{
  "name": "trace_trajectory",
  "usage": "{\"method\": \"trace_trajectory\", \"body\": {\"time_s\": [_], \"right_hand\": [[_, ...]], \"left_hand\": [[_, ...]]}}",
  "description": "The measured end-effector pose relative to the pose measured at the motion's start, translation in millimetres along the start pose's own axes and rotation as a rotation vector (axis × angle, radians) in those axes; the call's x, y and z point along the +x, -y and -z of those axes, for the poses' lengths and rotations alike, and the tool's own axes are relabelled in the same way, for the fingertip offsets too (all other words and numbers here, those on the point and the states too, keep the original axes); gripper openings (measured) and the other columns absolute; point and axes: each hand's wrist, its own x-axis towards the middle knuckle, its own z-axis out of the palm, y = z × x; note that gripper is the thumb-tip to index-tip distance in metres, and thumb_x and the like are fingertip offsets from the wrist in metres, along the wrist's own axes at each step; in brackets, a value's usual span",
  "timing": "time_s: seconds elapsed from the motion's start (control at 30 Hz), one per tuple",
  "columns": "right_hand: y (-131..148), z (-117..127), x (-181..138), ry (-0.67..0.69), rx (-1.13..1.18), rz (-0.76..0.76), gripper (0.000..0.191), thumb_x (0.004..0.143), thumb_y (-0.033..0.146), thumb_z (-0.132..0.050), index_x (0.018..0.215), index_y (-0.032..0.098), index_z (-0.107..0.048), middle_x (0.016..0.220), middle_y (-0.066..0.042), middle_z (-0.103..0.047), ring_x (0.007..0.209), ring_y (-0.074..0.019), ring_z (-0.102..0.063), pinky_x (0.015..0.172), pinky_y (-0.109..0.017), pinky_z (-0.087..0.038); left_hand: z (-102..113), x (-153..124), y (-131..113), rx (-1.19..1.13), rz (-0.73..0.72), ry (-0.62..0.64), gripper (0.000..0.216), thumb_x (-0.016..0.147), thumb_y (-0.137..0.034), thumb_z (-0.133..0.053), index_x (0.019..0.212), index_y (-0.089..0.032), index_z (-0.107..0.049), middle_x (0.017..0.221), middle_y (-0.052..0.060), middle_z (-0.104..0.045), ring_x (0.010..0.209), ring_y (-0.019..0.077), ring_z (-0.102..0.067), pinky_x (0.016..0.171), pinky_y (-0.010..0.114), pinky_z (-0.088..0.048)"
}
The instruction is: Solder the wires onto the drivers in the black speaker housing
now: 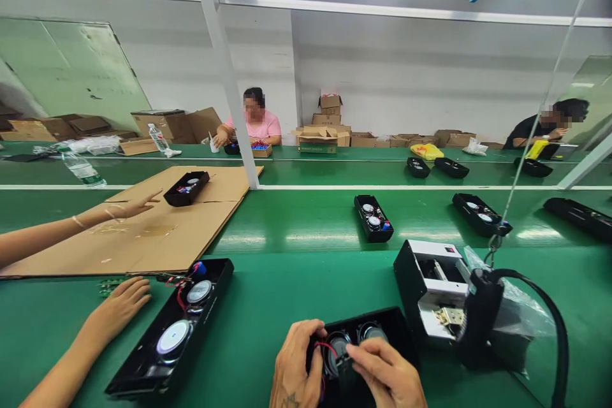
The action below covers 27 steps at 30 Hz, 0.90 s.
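In front of me lies a black speaker housing (399,331) with round silver speakers set in it. My left hand (297,366) curls round its left end, thumb inside close to a red wire (326,347). My right hand (389,373) is closed, thumb and forefinger pinching a small dark part (343,363) above the speakers. The red wire runs toward that part; its exact kind is too small to make out. To the left rests a second speaker housing (143,347) with two speakers, red wires and a blue component at its upper end.
A co-worker's hand (125,299) lies beside a green circuit board (109,287); their other hand (141,204) points over cardboard (143,245). At right stand a black-and-white device (433,290) and a hanging black tool (480,312). More housings (373,220) sit on the green belt (296,223).
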Motion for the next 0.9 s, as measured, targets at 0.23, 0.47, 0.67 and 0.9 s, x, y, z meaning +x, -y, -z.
{"method": "trace_trajectory", "body": {"time_s": [0.23, 0.47, 0.67, 0.9], "right_hand": [[4, 26, 26, 0.360, -0.181, 0.046, 0.042, 0.098, 0.004, -0.051, 0.129, 0.023, -0.073, 0.106, -0.009, -0.080, 0.088, -0.0196, -0.079, 0.080, -0.028, -0.066], [-14, -15, -11, 0.336, 0.121, -0.285, 0.047, 0.080, 0.016, -0.082, 0.126, 0.027, -0.080, 0.120, -0.008, -0.085, 0.108, -0.0290, -0.082, 0.100, -0.035, -0.066], [-18, -5, 8, -0.054, 0.343, -0.602, 0.054, 0.096, 0.059, -0.078, 0.132, 0.019, -0.078, 0.098, -0.010, -0.087, 0.083, -0.0259, -0.083, 0.076, -0.031, -0.069], [0, 51, 33, 0.384, -0.230, 0.144, 0.014, 0.108, 0.031, -0.067, 0.104, 0.028, -0.080, 0.079, 0.002, -0.083, 0.063, -0.0181, -0.074, 0.059, -0.031, -0.051]], "left_hand": [[11, 8, -4, -0.052, 0.056, 0.078, 0.024, 0.105, -0.020, -0.052, 0.115, -0.028, -0.072, 0.109, 0.004, -0.079, 0.100, 0.0207, -0.080, 0.089, 0.030, -0.067], [8, 14, -8, -0.069, 0.057, 0.037, 0.025, 0.109, -0.037, -0.053, 0.106, -0.025, -0.075, 0.105, 0.007, -0.081, 0.098, 0.0225, -0.080, 0.088, 0.032, -0.068], [8, 3, -5, -0.088, -0.026, 0.089, 0.027, 0.113, -0.037, -0.052, 0.108, -0.027, -0.076, 0.108, 0.008, -0.077, 0.103, 0.0225, -0.076, 0.093, 0.033, -0.066], [10, -19, 8, 0.069, -0.207, 0.219, 0.027, 0.097, -0.051, -0.074, 0.111, -0.028, -0.079, 0.155, 0.013, -0.059, 0.143, 0.0380, -0.057, 0.116, 0.055, -0.056]]}}
